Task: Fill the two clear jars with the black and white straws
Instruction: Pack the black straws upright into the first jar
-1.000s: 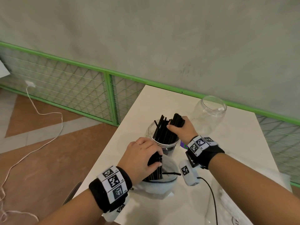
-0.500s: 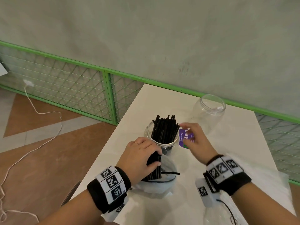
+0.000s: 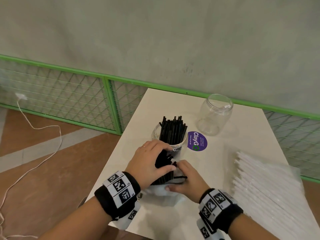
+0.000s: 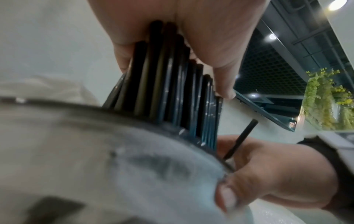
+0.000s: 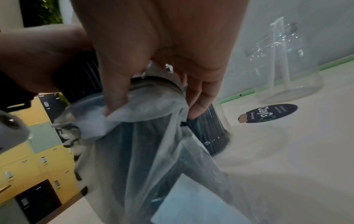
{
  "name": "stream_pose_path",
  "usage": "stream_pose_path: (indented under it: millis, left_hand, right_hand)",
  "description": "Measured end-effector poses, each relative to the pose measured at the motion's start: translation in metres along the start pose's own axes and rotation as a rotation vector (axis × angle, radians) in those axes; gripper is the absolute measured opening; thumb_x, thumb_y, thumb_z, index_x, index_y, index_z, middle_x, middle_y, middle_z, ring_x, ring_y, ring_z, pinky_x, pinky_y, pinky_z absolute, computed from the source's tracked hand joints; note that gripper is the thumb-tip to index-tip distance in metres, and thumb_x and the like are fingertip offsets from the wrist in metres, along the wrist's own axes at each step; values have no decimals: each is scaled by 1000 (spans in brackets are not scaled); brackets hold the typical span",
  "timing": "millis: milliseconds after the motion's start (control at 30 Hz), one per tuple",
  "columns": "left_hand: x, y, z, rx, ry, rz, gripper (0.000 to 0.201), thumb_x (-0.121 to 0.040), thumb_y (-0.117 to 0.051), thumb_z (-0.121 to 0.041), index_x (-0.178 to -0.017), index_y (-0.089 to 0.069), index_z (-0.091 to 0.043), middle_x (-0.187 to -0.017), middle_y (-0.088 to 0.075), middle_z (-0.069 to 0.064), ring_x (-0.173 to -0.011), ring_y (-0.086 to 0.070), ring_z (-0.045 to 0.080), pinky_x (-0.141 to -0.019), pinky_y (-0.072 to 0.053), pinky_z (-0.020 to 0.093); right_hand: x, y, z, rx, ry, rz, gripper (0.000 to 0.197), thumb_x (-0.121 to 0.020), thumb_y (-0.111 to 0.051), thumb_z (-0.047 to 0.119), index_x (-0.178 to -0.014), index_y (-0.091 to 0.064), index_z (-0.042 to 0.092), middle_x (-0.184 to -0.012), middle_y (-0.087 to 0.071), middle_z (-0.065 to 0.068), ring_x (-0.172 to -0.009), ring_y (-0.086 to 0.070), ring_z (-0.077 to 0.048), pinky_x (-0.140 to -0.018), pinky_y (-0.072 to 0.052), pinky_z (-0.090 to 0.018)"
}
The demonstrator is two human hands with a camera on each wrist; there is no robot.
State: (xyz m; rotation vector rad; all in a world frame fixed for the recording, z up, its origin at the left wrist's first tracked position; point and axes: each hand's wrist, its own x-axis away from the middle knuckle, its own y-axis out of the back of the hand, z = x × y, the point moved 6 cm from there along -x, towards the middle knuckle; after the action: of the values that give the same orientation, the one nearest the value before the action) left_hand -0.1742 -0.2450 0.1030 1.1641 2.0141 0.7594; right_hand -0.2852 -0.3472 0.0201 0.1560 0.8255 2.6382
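Left hand (image 3: 147, 166) fingers clamped on black straw bundle (image 4: 172, 84) in plastic bag (image 5: 145, 151), just before straw-filled jar (image 3: 170, 135). Right hand (image 3: 186, 179) fingers pinching bag rim. Empty jar (image 3: 214, 115), purple sticker (image 3: 197, 141), white straws (image 3: 263, 184) on table (image 3: 155, 108).

This looks like a public eatery or canteen: a white counter (image 3: 242, 170) bears a purple "ClayGo" clean-as-you-go sticker (image 3: 197, 141); yellow lockers (image 5: 28, 163) fill the right wrist view's lower left, hanging greenery (image 4: 325, 100) the left wrist view's right.
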Motion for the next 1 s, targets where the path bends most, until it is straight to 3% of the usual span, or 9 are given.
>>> stream_pose_path:
  millis: [100,267,400,500,600,700,767,900,1000]
  left_hand:
    - [10,18,-1,130,36,-73,51,-76,-56,-63,-120,-45,-38,-119,-46,-21,-115,-42,-1,-98,-37,28]
    - [53,42,40,382,236,-180,85,-65,-53,-80,-136,-33,-38,-142,-35,-19,-134,-29,2,-107,-27,33]
    - [70,10,73,369,427,99,132,-42,-81,-68,-145,-2,-43,-152,-13,-21,-138,-13,-2,-112,-19,31]
    - [62,-18,76,463,447,238,139,-47,-91,-42,-145,8,-38,-142,-19,-28,-131,-21,-6,-103,-21,9]
    - [54,-25,77,507,452,184,127,-44,-91,-39,-145,-13,-36,-123,-40,-33,-121,-43,-1,-99,-34,13]
    - [57,-16,79,476,468,117,82,-43,-88,-37,-116,-51,-38,-109,-63,-20,-103,-57,-7,-96,-47,30]
    - [62,-8,77,483,458,39,66,-48,-89,-27,-105,-57,-36,-102,-67,-14,-96,-58,-9,-86,-50,23]
    - [70,-2,80,492,432,-67,75,-49,-93,-18,-109,-52,-38,-111,-60,-13,-102,-52,-15,-80,-41,3]
    - [74,-10,79,442,394,34,98,-44,-94,-42,-128,-46,-35,-124,-56,-9,-119,-51,6,-100,-44,31]
  right_hand:
    - [-2,1,0,40,-56,-57,47,-67,-83,25,-107,-57,23,-104,-53,7,-97,-55,-9,-85,-44,-17]
    - [1,2,-7,38,-93,-63,42,-72,-79,14,-94,-51,37,-97,-55,13,-92,-56,-8,-77,-36,-4]
    - [2,2,-10,24,-132,-40,47,-73,-76,8,-110,-55,27,-105,-60,6,-101,-57,-12,-84,-38,-9]
    - [1,1,-5,25,-159,-15,48,-74,-75,6,-116,-56,21,-110,-60,5,-105,-56,-13,-89,-39,-12]
    - [-2,0,4,29,-181,18,54,-76,-73,6,-123,-51,21,-115,-61,5,-110,-56,-13,-97,-42,-24]
    - [-5,1,12,-12,-182,38,62,-78,-71,10,-132,-43,22,-123,-61,2,-116,-55,-13,-102,-43,-32]
    - [-7,2,19,-32,-165,41,60,-80,-71,12,-133,-44,21,-123,-61,2,-116,-55,-12,-102,-43,-32]
    - [-11,-3,35,31,-64,26,46,-85,-66,11,-127,-51,22,-119,-63,7,-109,-56,-7,-90,-40,-11]
    - [-13,-12,41,68,-33,0,38,-87,-64,14,-123,-57,22,-109,-64,10,-102,-56,-4,-80,-34,-1]
